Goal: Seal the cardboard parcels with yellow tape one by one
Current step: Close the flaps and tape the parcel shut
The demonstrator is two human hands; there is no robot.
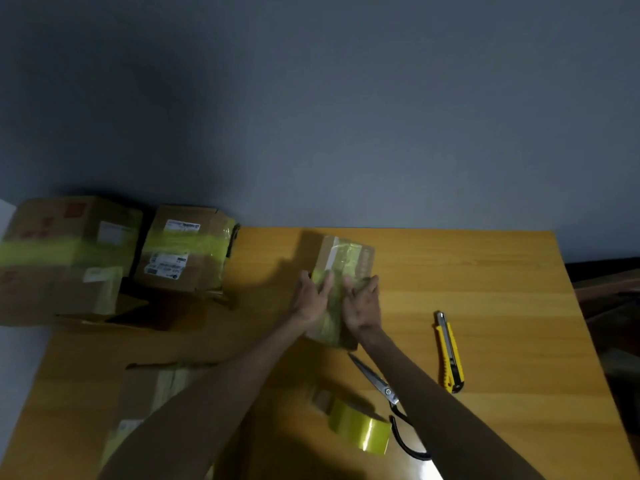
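Note:
A small cardboard parcel (346,261) lies in the middle of the wooden table (485,289), with a strip of yellow tape running along its top. My left hand (313,297) and my right hand (362,304) lie side by side on the near part of it, fingers fairly straight, pressing on the tape. A roll of yellow tape (360,433) rests on the table near me, between my forearms.
Two taped boxes stand at the far left: a large one (65,258) and a smaller one (183,251). Another cardboard box (152,393) sits under my left forearm. Scissors (384,389) and a yellow utility knife (449,351) lie to the right of the parcel.

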